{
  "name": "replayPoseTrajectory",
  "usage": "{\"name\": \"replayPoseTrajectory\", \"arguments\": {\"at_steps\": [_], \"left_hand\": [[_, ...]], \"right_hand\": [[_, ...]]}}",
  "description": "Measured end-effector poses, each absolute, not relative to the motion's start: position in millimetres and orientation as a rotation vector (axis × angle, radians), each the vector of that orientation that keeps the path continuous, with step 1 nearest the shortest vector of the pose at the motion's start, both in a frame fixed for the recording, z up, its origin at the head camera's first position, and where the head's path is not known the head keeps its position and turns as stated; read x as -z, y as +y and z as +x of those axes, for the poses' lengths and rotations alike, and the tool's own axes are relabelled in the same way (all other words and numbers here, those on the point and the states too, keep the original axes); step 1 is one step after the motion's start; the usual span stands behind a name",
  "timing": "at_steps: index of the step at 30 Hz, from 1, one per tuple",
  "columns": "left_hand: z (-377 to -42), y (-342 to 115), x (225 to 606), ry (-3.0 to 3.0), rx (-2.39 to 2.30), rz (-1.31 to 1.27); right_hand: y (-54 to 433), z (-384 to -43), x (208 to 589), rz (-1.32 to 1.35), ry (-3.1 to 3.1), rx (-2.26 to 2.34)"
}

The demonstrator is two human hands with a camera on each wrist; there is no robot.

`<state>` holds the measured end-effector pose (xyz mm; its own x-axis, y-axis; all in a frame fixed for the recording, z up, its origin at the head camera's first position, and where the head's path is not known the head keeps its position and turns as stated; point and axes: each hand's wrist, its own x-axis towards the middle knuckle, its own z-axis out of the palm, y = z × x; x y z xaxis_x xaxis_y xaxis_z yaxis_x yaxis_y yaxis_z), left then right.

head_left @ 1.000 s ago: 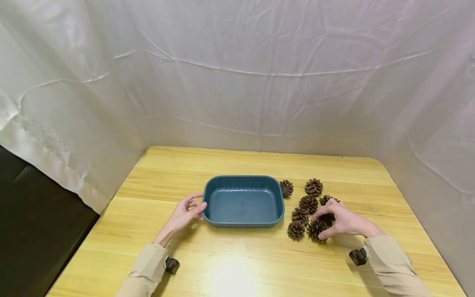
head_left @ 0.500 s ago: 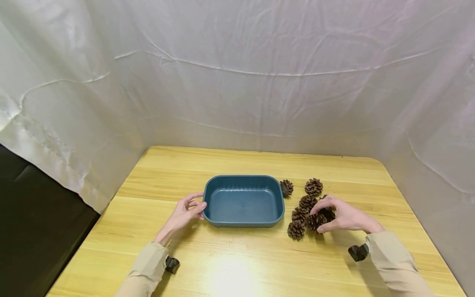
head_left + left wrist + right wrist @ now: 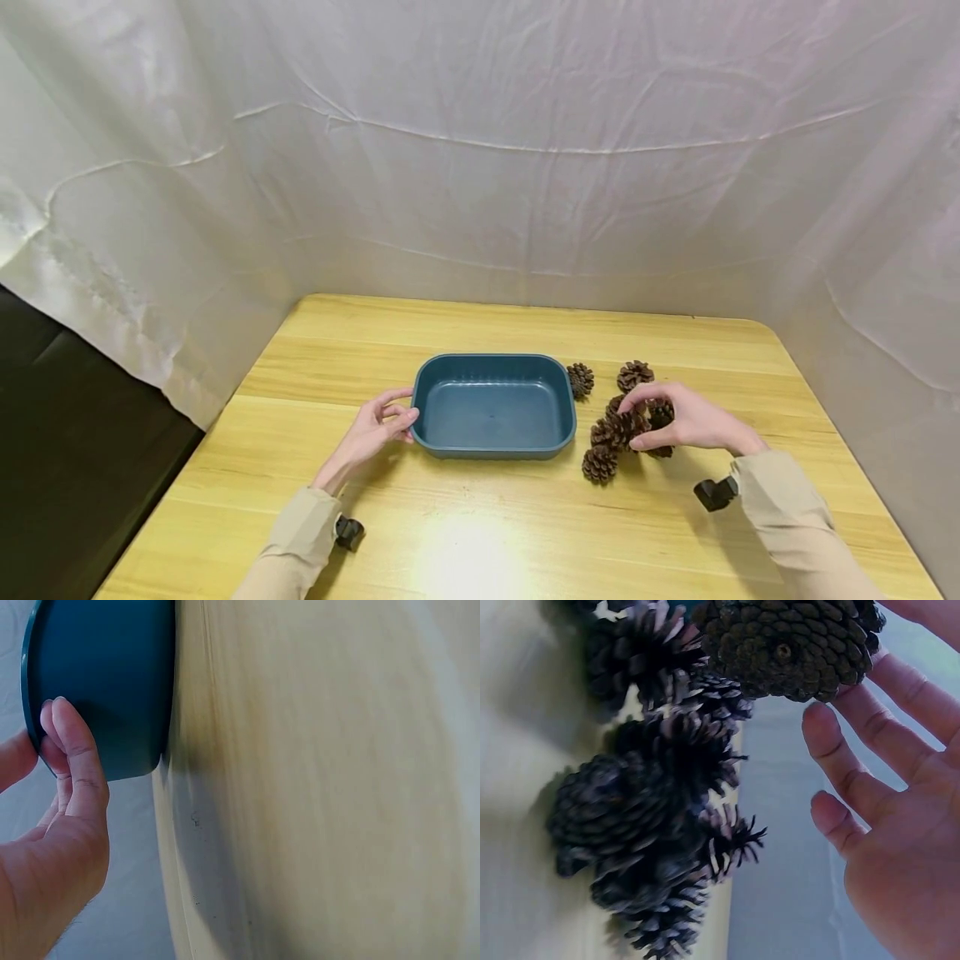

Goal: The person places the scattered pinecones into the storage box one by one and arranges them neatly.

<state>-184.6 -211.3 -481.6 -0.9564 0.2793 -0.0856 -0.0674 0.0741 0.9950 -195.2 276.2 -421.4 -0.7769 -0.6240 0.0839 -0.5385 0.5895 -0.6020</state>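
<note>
A dark teal rectangular basin [image 3: 491,417] sits mid-table with nothing inside. My left hand [image 3: 378,423] pinches its left rim, thumb over the edge and fingers against the outer wall, as the left wrist view [image 3: 64,817] shows. My right hand [image 3: 697,417] holds a brown pine cone [image 3: 787,649] between thumb and fingers, raised above the others; its ring and little fingers are off the cone in the right wrist view. Below lies a cluster of several pine cones [image 3: 615,810], partly hidden by that hand in the head view.
One pine cone [image 3: 580,380] lies against the basin's right end. Another pine cone [image 3: 635,375] lies at the back of the group, and one more pine cone [image 3: 599,464] at the front. White cloth [image 3: 525,208] hangs behind the wooden table [image 3: 360,333].
My right hand has lifted a pine cone from the front right of the cluster and moved it up and slightly left. The left hand and basin have stayed in place.
</note>
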Motion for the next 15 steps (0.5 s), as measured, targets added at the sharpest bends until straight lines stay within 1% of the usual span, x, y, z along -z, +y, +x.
{"name": "replayPoseTrajectory", "arguments": {"at_steps": [15], "left_hand": [[-184.4, -208.6, 479.3, 2.065, -1.981, 0.192]], "right_hand": [[255.7, -209.1, 399.7, -0.970, 2.658, 0.948]]}}
